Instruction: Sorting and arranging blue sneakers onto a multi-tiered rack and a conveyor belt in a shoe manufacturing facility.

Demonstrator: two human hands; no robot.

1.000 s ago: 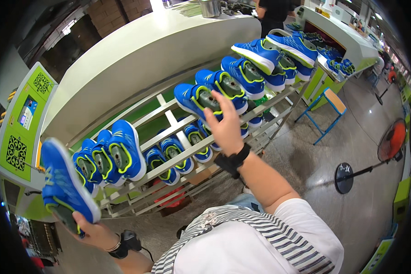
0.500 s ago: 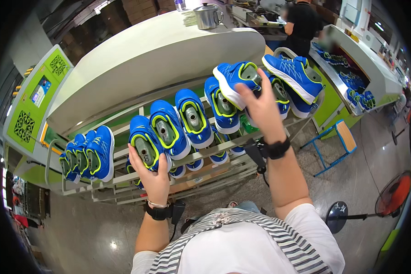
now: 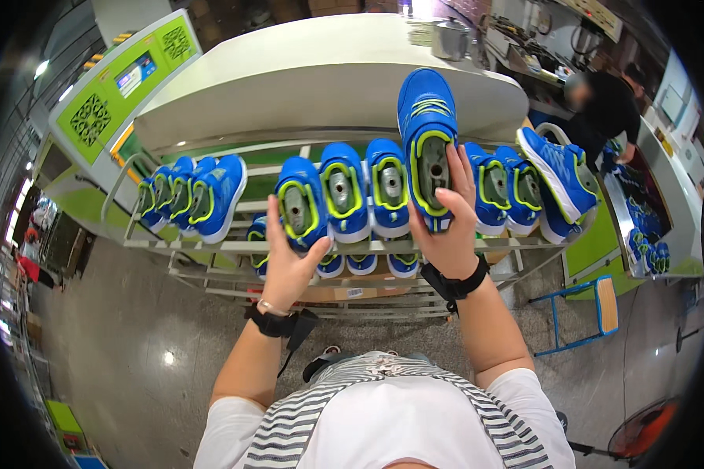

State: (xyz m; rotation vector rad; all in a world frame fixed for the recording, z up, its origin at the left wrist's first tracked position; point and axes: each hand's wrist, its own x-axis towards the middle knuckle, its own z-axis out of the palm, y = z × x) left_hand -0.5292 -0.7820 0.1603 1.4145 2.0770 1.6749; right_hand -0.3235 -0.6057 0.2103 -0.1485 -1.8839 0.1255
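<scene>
Above the top tier of the metal rack [image 3: 211,246], the raised shoe [image 3: 426,144] is held by its heel end in the right hand [image 3: 446,234], fingers closed around the back, toe pointing away and opening facing the camera. It stands higher than the row and is not seated on the rack. Beside it to the left, the left hand [image 3: 285,262] grips the heel of a second shoe [image 3: 301,203], which lies in line with its neighbours and appears placed. Both forearms reach up and forward, wrists bearing dark bands. The row [image 3: 368,191] on the top tier looks nearly full; more shoes [image 3: 360,264] sit on the tier below. A pale curved machine housing [image 3: 305,70] lies behind the rack, and another person [image 3: 602,105] works at the far right.
</scene>
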